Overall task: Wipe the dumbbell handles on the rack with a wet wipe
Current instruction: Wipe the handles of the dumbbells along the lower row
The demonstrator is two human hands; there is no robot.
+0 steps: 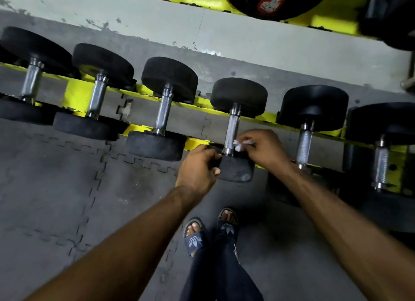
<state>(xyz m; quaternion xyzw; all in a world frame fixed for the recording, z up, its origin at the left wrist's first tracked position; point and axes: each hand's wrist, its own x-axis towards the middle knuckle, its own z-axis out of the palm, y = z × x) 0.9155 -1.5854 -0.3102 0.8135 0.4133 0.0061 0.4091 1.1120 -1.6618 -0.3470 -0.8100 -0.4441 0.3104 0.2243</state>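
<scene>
On the lower rail of the yellow rack (76, 94) in front of you, six dumbbells (169, 78) lie side by side, each with one black head toward you, one away, and a steel bar between. Both your hands are at the fourth dumbbell (239, 96) from the left. Your left hand (199, 164) is curled round the left edge of its near head, thumb on the front face and fingers over the top, so it grips that head. Your right hand (267, 148) comes in from the right and pinches a small, bunched white wet wipe (243, 142) between thumb and fingertips. The wipe sits at the low end of that dumbbell's handle (232, 128), on its right side, just above the near head. It seems to touch the steel, though the frame is soft there and contact is hard to confirm. The upper stretch of the handle is bare and shiny. The neighbouring dumbbells on either side lie apart from your hands, and the one on the right is partly behind your right forearm. Below the rack, grey interlocking floor mats (67, 177) cover the ground. Your feet in dark sandals (195, 235) stand between your forearms, toes toward the rack. Above, a second yellow rail carries a black plate (298, 2) with a red and white label, and more dark weights are blurred at the top right corner.
</scene>
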